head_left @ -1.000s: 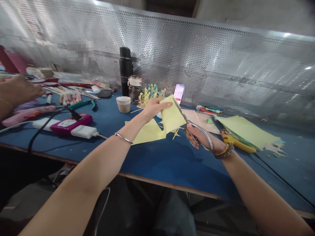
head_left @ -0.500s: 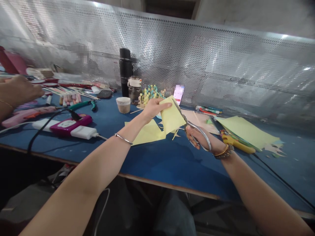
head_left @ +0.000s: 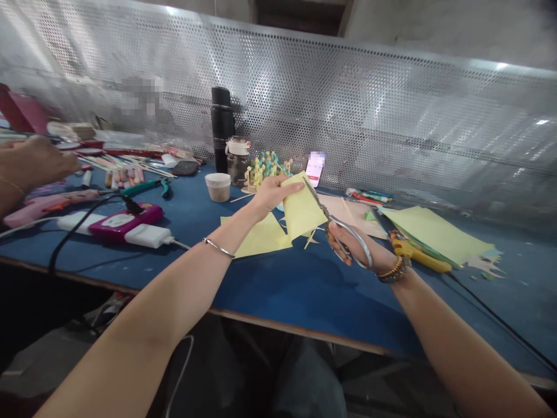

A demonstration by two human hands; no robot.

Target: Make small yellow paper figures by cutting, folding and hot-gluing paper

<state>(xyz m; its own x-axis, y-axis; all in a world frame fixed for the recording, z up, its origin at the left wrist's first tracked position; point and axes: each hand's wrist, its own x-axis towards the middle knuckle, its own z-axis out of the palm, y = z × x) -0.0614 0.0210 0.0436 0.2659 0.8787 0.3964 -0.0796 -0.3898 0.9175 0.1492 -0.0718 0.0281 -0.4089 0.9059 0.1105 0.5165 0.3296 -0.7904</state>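
Between thumb and fingers, my left hand (head_left: pixel 274 194) pinches a piece of yellow paper (head_left: pixel 302 212) above the table. My right hand (head_left: pixel 348 241) grips metal scissors (head_left: pixel 354 232), with fingers through the handle loops. The scissor blades lie along the paper's right edge, pointing up and away from me. Beneath the held piece, a larger yellow sheet (head_left: pixel 261 238) lies flat on the blue table. A thin yellow strip (head_left: pixel 310 239) rests near that sheet's right corner.
On the right are a yellow glue gun (head_left: pixel 420 255) and yellow sheets (head_left: pixel 439 232). A phone (head_left: pixel 315 168), paper cup (head_left: pixel 217 187), jar (head_left: pixel 238 161) and black flask (head_left: pixel 223 128) stand behind. Leftward are a purple power strip (head_left: pixel 126 222) and another person's hand (head_left: pixel 37 162).
The right hand and scissors have shifted very slightly left, and the paper's lower corner has tilted a little. The left hand's grip looks the same.
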